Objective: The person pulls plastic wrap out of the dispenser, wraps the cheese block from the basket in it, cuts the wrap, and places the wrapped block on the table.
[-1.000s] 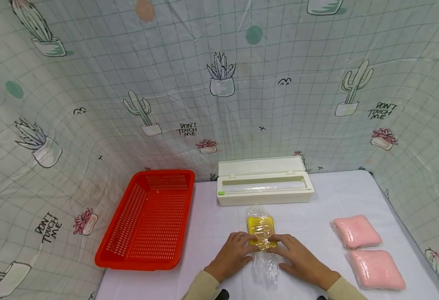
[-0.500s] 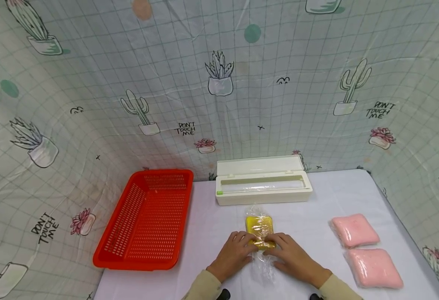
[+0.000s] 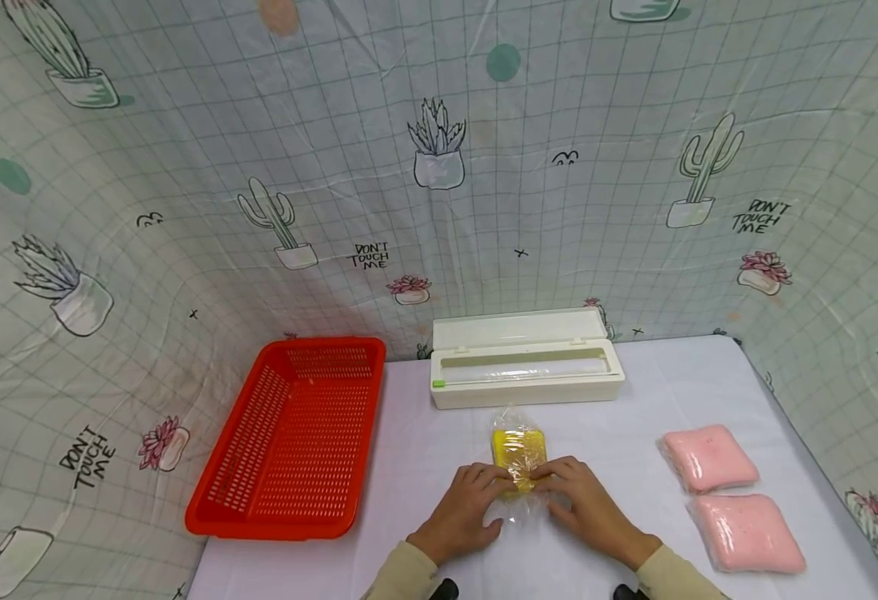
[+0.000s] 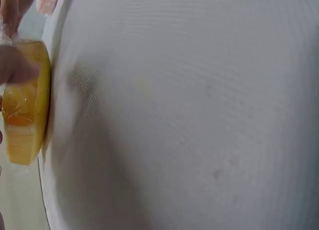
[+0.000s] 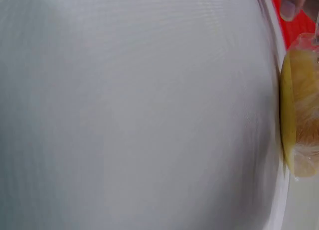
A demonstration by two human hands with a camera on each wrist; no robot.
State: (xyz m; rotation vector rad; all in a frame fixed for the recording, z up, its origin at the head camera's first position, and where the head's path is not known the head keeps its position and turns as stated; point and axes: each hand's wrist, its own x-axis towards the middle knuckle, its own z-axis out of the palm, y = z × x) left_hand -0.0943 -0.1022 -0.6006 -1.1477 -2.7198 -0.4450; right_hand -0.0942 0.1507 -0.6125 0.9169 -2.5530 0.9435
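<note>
A yellow slab (image 3: 517, 448) lies on the white-covered table in the head view, wrapped in crinkled clear cling film (image 3: 512, 419). From the left, my left hand (image 3: 465, 510) pinches the film over the slab's near end, its thumb spread toward me. My right hand (image 3: 592, 510) pinches the film from the other side, fingertips close to the left ones. The left wrist view shows the slab (image 4: 30, 120) at its left edge with a blurred thumb above it. At the right edge of the right wrist view, film covers the slab (image 5: 289, 115). The fingertips' exact hold is partly hidden.
Behind the hands stands a white cling film dispenser (image 3: 526, 392) with its lid raised and a roll inside. A red perforated basket (image 3: 360, 467) is at the left. Two wrapped pink pads (image 3: 710, 458) lie at the right. Patterned cloth hangs behind the table.
The loose film tail at the slab's near end has become much shorter, drawn up toward the slab. Both hands stay at the near end; their thumbs now stand farther from the fingers.
</note>
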